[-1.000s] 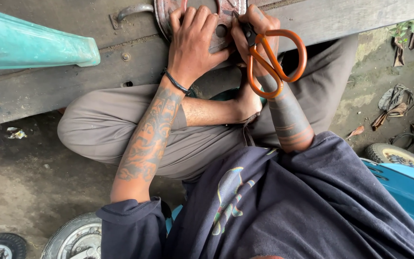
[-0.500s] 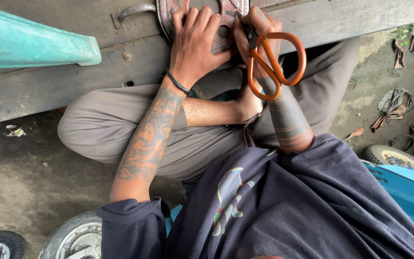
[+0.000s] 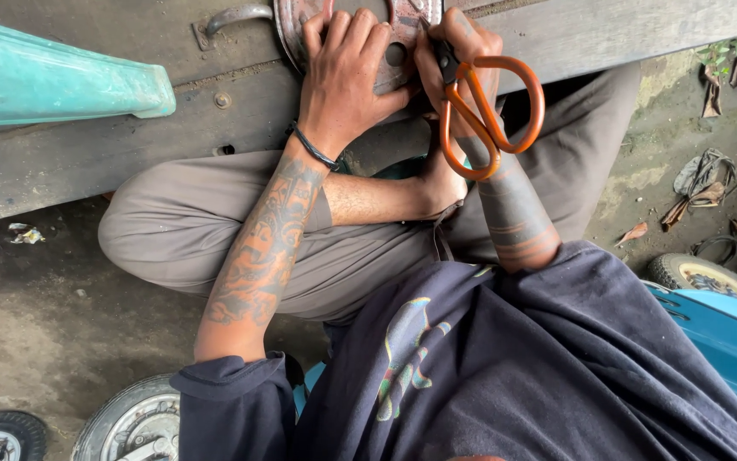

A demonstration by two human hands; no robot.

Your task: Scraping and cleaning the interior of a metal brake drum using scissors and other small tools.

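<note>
A round, rusty reddish metal disc (image 3: 403, 26) lies on a grey wooden beam (image 3: 608, 34) at the top of the view. My left hand (image 3: 347, 68) lies flat on the disc with fingers spread, a dark band on its wrist. My right hand (image 3: 458, 47) is at the disc's right edge and grips orange-handled scissors (image 3: 492, 115) near the pivot. The handle loops hang down toward me and the blades are hidden behind the fingers. I sit with legs crossed in grey trousers, a bare foot (image 3: 437, 183) below the hands.
A teal tapered part (image 3: 52, 85) rests on the beam at the left, with a curved metal handle (image 3: 232, 17) beside the disc. Small wheels (image 3: 129, 423) sit on the dirt floor at bottom left. Another wheel (image 3: 701, 273) and a blue body panel (image 3: 727, 333) are at right, with scraps (image 3: 697, 183) beyond.
</note>
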